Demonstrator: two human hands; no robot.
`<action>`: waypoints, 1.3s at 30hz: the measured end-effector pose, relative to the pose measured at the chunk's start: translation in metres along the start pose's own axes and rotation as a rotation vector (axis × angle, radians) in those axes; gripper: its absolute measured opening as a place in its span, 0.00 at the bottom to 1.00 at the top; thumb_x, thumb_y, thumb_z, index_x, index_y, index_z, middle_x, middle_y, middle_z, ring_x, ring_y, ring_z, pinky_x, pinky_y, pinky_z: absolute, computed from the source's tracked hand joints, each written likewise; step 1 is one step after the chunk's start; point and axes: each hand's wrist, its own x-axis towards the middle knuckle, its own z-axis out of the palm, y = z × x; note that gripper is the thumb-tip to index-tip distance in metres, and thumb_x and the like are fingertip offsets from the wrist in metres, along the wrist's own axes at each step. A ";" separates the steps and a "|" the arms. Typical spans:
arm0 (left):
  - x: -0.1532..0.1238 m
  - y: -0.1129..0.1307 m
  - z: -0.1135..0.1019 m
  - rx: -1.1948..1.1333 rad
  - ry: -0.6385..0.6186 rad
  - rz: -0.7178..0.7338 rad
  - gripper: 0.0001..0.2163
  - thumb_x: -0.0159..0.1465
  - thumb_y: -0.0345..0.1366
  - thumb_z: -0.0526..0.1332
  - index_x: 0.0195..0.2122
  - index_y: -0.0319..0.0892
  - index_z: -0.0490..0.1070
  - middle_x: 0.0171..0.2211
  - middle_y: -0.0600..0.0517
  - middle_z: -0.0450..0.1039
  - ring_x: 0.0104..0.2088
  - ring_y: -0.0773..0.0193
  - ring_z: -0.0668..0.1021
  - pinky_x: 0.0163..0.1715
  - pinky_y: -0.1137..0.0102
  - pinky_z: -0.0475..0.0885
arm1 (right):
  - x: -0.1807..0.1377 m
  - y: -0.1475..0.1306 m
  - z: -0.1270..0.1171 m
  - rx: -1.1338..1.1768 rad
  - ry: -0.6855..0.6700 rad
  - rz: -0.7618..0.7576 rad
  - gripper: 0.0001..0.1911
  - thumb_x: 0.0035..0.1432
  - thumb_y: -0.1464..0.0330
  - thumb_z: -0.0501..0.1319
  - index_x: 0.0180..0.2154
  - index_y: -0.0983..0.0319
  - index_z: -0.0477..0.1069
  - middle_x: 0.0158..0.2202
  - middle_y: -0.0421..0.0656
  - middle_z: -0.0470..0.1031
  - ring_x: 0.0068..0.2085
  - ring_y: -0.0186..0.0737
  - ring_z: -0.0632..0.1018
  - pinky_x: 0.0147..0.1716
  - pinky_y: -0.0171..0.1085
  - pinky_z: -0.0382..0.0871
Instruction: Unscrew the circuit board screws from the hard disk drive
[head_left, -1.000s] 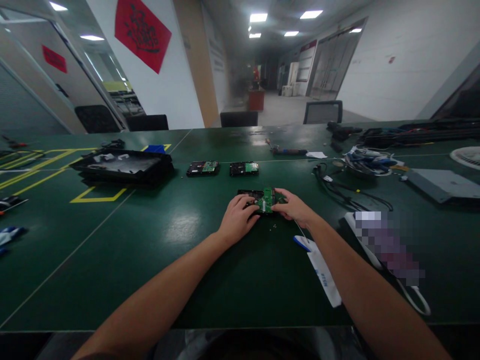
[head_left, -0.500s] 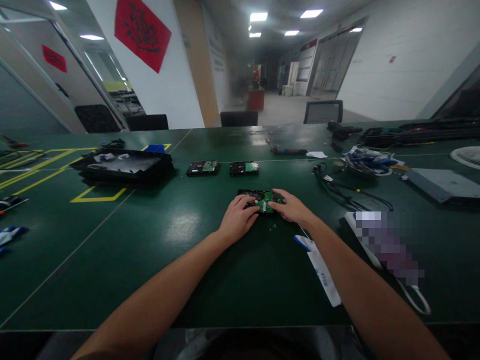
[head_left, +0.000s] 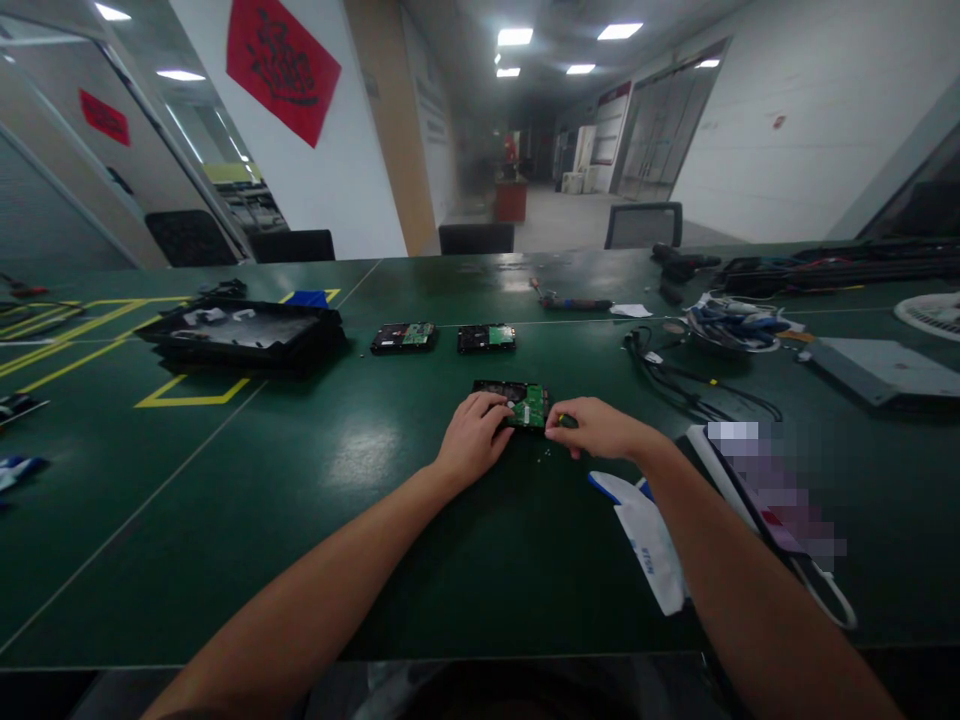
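Note:
A hard drive lies flat on the green table in front of me, its green circuit board facing up. My left hand grips its left side, with the fingers over the top and near edge. At the drive's right end, my right hand is closed around a small screwdriver. Only the dark, yellowish end of its handle shows; the shaft and tip are hidden. A few tiny screws lie on the table just nearer to me than the drive.
Two more hard drives, one left and one right, lie farther back. A black tray stands to the left. Black cables, a bowl of wrapped items and a grey metal box are right. A white-and-blue packet lies under my right forearm.
My right hand has drawn back from the drive's right edge, turned over and curled, and the screwdriver handle now shows in it. My left hand stays on the drive.

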 end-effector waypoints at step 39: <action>-0.002 0.005 -0.001 -0.029 -0.055 0.041 0.12 0.65 0.30 0.65 0.50 0.46 0.74 0.54 0.46 0.72 0.57 0.49 0.72 0.58 0.49 0.72 | 0.021 0.033 0.003 -0.284 0.228 -0.080 0.04 0.59 0.65 0.66 0.37 0.58 0.78 0.41 0.42 0.81 0.43 0.42 0.79 0.45 0.39 0.67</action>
